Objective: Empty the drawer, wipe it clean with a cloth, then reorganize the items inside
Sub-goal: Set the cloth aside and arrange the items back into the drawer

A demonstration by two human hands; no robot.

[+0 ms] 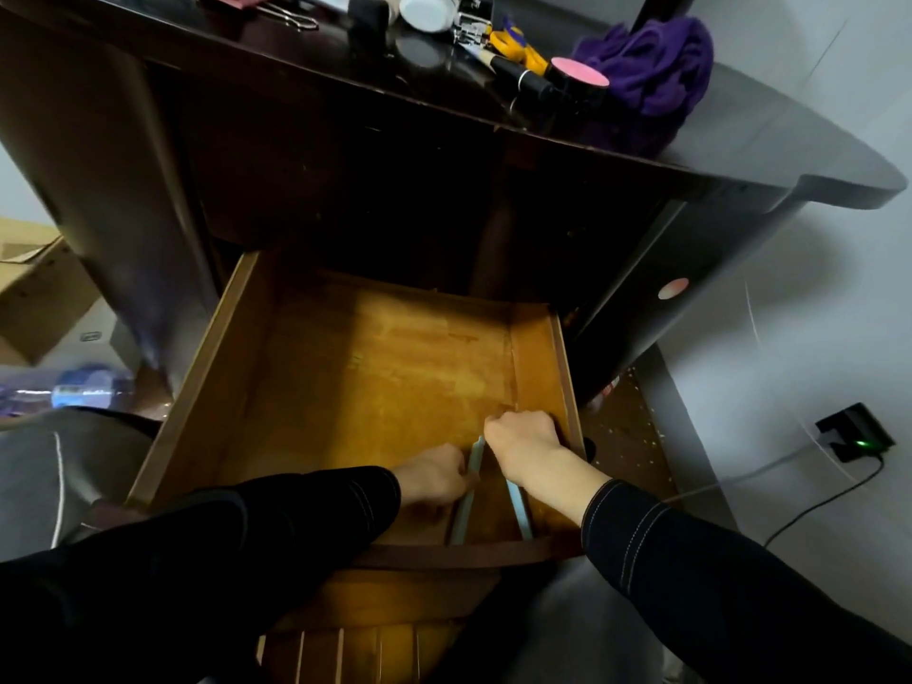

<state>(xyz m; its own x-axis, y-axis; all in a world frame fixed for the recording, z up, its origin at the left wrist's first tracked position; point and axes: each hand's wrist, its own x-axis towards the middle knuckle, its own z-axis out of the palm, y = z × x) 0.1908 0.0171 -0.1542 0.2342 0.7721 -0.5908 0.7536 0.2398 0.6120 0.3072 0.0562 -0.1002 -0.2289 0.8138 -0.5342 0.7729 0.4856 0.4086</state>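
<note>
Gripping one pale strip (pixel 464 510) with the left hand (pixel 432 478) and a second strip (pixel 519 508) with the right hand (pixel 523 444), close together, inside the drawer (pixel 370 367).

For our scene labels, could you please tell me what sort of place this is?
Probably a home or small-office room: a dark desk with its wooden drawer pulled open, scissors among clutter on top, and a charger plugged in at the wall.

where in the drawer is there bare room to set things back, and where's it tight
The drawer floor is bare from its left wall to the back wall and middle. Its front right corner is crowded: the left hand and right hand hold pale strips there. The desk top is cluttered beside the purple cloth.
</note>
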